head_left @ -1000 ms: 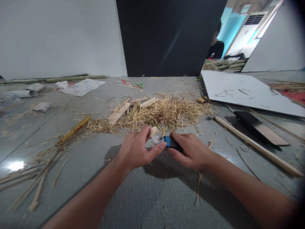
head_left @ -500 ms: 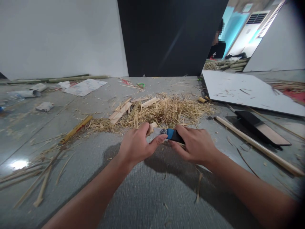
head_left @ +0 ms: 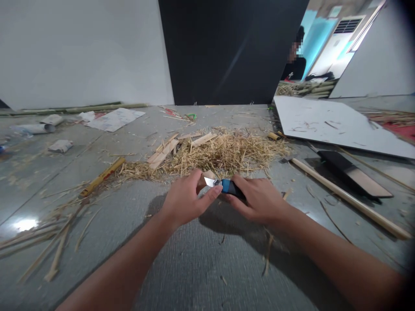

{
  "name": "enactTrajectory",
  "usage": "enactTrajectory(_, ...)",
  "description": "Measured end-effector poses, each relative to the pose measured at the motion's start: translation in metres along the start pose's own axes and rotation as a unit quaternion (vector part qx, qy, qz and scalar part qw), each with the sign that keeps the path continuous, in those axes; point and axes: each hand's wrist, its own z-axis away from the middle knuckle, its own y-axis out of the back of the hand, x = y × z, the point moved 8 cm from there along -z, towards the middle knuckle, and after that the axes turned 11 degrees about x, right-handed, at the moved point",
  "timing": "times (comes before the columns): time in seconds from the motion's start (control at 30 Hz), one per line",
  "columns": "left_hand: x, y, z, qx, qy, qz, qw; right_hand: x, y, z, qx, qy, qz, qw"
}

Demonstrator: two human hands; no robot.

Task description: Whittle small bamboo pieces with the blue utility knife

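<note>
My right hand [head_left: 256, 196] is closed around the blue and black handle of a utility knife [head_left: 226, 186]. Its bare blade points left, towards a small pale piece of wood or bamboo [head_left: 207, 175]. My left hand [head_left: 186, 196] grips that piece, with the thumb stretched out to the front of the knife. Most of the piece is hidden behind the fingers and the blade, so I cannot tell whether the edge touches it. Just beyond both hands lies a heap of straw-coloured shavings [head_left: 233, 151], with flat wood strips [head_left: 164, 153] at its left side.
On the left lie a yellow bamboo tube [head_left: 103, 176], thin strips [head_left: 60, 255] and papers [head_left: 115, 119]. A pale rod [head_left: 350, 198], a black flat object [head_left: 343, 170] and a white board [head_left: 337, 123] are on the right. A person [head_left: 294, 65] is at the back right.
My right hand and the knife have shifted slightly left, closer to my left hand. The blade now shows brighter and crosses more in front of the pale piece.
</note>
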Motion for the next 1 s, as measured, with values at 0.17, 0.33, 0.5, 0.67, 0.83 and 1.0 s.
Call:
enactTrajectory(0.17, 0.003, -0.002, 0.003, -0.019, 0.008, 0.076, 0.997, -0.003, 0.001, 0.001, -0.015, 0.022, -0.034, 0.999)
enactTrajectory(0.33, 0.002, -0.003, 0.004, -0.027, 0.007, 0.117, 0.993, -0.005, 0.0, 0.002, -0.022, 0.039, -0.068, 0.997)
enactTrajectory(0.5, 0.009, 0.004, 0.005, -0.005, -0.029, 0.113, 0.993, -0.008, 0.002, 0.003, -0.013, 0.057, -0.102, 0.993)
enactTrajectory(0.67, 0.018, 0.011, 0.004, 0.018, -0.061, 0.071, 0.995, -0.008, 0.01, 0.003, 0.02, 0.068, -0.069, 0.995)
enactTrajectory(0.83, 0.019, 0.014, 0.002, 0.016, -0.056, 0.031, 0.998, -0.004, 0.017, 0.001, 0.06, 0.072, -0.022, 0.995)
enactTrajectory(1.0, 0.016, 0.015, -0.001, 0.025, -0.036, -0.019, 0.999, -0.001, 0.02, 0.0, 0.072, 0.066, 0.023, 0.995)
